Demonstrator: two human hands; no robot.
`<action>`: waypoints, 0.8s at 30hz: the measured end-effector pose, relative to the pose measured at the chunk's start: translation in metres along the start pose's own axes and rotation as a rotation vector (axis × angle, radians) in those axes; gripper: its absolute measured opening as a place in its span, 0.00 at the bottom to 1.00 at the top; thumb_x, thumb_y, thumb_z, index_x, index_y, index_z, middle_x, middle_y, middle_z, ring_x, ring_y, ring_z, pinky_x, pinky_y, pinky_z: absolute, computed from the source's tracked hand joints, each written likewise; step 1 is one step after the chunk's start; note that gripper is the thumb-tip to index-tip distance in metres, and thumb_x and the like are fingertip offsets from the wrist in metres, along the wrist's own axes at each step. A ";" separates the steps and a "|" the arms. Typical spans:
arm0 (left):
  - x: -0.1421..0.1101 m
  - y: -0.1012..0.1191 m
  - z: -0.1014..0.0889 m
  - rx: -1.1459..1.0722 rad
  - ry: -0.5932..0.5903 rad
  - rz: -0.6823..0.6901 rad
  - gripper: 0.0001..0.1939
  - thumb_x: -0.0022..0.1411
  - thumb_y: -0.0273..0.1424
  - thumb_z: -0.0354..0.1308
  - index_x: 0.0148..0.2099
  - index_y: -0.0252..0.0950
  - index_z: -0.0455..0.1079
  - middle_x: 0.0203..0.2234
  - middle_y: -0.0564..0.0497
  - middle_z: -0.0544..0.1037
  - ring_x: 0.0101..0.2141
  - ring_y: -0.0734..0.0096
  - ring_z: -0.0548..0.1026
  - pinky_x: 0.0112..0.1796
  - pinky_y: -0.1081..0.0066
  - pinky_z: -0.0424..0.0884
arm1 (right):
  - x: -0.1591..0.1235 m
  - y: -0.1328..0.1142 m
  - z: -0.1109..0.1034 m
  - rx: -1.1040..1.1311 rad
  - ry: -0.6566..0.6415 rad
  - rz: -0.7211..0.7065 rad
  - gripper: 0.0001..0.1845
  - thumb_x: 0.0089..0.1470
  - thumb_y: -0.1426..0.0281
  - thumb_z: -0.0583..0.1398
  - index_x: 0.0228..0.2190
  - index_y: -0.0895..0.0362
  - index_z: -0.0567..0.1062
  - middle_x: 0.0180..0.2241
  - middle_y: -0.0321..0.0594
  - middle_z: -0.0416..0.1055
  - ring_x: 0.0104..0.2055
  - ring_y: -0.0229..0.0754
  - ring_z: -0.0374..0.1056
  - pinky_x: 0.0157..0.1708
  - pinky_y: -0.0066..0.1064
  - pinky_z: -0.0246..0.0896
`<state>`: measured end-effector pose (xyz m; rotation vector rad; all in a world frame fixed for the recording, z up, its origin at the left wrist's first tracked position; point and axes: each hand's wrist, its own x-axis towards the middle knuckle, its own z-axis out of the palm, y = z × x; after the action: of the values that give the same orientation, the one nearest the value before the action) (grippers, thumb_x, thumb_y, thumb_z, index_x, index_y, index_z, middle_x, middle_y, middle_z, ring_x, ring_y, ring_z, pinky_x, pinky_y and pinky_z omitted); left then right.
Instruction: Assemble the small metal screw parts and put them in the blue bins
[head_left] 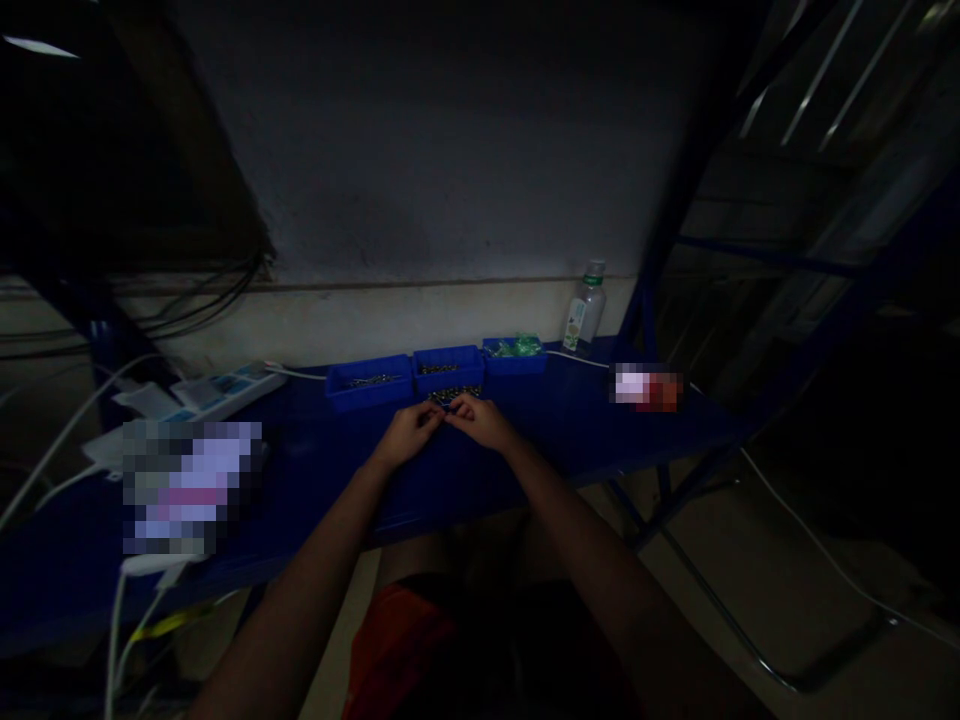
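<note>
Over the blue table (465, 480), my left hand (409, 432) and my right hand (480, 420) meet fingertip to fingertip. Both are closed in a pinch, and whatever sits between the fingers is too small and dark to name. Just beyond my fingers lies a pile of small shiny metal parts (455, 394). Behind the pile stands a blue bin (448, 358) with more small brassy pieces. To its left, another blue bin (369, 382) holds thin silvery parts. On the right, a third blue bin (514, 357) contains crumpled green clear plastic.
A clear bottle (585, 312) with a green band stands against the wall at the back right. A blurred-out reddish item (649, 387) lies at the right. At the left are a white power strip (225, 392), cables and a pixelated object (191, 490). Blue metal posts frame the table.
</note>
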<state>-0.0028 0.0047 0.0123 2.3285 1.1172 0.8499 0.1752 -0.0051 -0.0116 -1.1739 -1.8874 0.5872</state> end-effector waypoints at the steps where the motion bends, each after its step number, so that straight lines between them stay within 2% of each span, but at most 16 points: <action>1: 0.000 0.001 0.000 0.000 0.005 0.004 0.18 0.59 0.41 0.47 0.38 0.33 0.70 0.30 0.50 0.75 0.28 0.70 0.70 0.32 0.73 0.65 | 0.000 -0.001 0.000 -0.007 -0.004 -0.004 0.15 0.51 0.61 0.56 0.39 0.56 0.69 0.28 0.34 0.70 0.28 0.33 0.66 0.30 0.23 0.58; 6: 0.001 0.002 -0.001 -0.005 0.015 0.044 0.18 0.59 0.41 0.46 0.40 0.34 0.70 0.32 0.49 0.76 0.31 0.69 0.71 0.34 0.73 0.65 | -0.002 -0.003 -0.002 -0.010 -0.070 -0.057 0.13 0.56 0.64 0.51 0.38 0.55 0.71 0.28 0.34 0.72 0.30 0.33 0.67 0.32 0.23 0.57; 12: 0.000 0.002 -0.001 -0.021 0.031 0.006 0.19 0.59 0.43 0.47 0.40 0.34 0.70 0.32 0.50 0.76 0.30 0.70 0.71 0.33 0.73 0.65 | 0.000 -0.001 -0.001 0.005 -0.042 -0.013 0.10 0.53 0.65 0.54 0.36 0.57 0.70 0.27 0.34 0.70 0.28 0.33 0.66 0.30 0.23 0.58; 17: 0.000 0.002 -0.001 -0.032 0.023 0.008 0.17 0.59 0.41 0.47 0.38 0.34 0.69 0.30 0.50 0.75 0.30 0.70 0.71 0.34 0.73 0.65 | 0.000 0.000 -0.001 0.006 -0.019 -0.025 0.12 0.50 0.64 0.57 0.36 0.57 0.70 0.27 0.33 0.69 0.28 0.32 0.65 0.30 0.22 0.58; 24: 0.001 0.001 0.000 -0.067 0.059 0.017 0.17 0.59 0.41 0.46 0.38 0.33 0.68 0.31 0.49 0.75 0.32 0.69 0.71 0.35 0.73 0.66 | -0.001 -0.004 -0.003 0.010 -0.067 -0.015 0.12 0.55 0.64 0.53 0.38 0.55 0.71 0.30 0.35 0.72 0.31 0.34 0.67 0.33 0.23 0.58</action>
<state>-0.0020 0.0049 0.0134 2.2749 1.0769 0.9537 0.1760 -0.0076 -0.0072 -1.1457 -1.9457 0.6337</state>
